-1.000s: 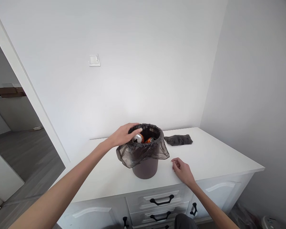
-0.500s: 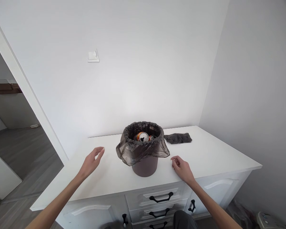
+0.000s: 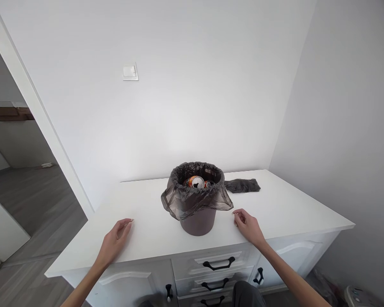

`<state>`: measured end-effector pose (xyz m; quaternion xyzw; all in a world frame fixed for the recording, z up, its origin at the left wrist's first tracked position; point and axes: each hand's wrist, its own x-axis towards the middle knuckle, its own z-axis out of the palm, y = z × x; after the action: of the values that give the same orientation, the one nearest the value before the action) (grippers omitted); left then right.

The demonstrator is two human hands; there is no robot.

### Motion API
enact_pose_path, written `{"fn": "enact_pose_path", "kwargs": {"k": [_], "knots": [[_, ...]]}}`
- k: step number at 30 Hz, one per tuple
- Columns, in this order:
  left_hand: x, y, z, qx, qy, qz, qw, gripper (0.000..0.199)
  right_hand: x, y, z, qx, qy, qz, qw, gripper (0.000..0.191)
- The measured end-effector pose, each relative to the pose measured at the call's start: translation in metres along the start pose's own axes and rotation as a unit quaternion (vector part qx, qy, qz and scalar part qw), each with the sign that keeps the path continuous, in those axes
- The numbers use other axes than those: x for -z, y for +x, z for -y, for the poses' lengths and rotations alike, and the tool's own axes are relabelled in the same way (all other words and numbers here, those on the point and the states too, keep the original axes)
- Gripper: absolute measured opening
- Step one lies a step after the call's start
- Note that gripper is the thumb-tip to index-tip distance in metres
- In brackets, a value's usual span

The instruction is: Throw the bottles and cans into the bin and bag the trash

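A dark trash can point(image 3: 198, 224) stands upright on the white countertop. A thin black trash bag point(image 3: 192, 202) lines it, its edge folded out over the rim. Inside lie drink cans, among them an orange one with a silver top point(image 3: 197, 182). My left hand point(image 3: 114, 241) rests on the countertop, left of the can, with fingers loosely bent, a gap at the thumb and nothing held. To the right of the trash can, my right hand point(image 3: 248, 227) lies with its fingers curled in toward the thumb; no object shows in it. Neither hand touches the bag.
A folded black plastic bag point(image 3: 242, 185) lies behind and to the right of the trash can. The white countertop point(image 3: 294, 209) tops a cabinet with black-handled drawers point(image 3: 219, 263). White walls rise behind and at right, with a light switch point(image 3: 129, 71). A doorway opens at left.
My left hand has come down and back toward the front edge, away from the trash can. My right hand stays at nearly the same spot. The view has shifted slightly.
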<state>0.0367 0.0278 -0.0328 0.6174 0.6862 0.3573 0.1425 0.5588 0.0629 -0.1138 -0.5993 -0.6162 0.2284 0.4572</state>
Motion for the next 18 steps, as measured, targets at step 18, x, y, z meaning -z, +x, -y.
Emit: {"fn": "enact_pose_path", "kwargs": {"k": [18], "knots": [[-0.007, 0.01, 0.002, -0.005, -0.021, -0.005, 1.0, 0.044, 0.007, 0.006, 0.003, -0.02, 0.016, -0.014, 1.0, 0.028]]}}
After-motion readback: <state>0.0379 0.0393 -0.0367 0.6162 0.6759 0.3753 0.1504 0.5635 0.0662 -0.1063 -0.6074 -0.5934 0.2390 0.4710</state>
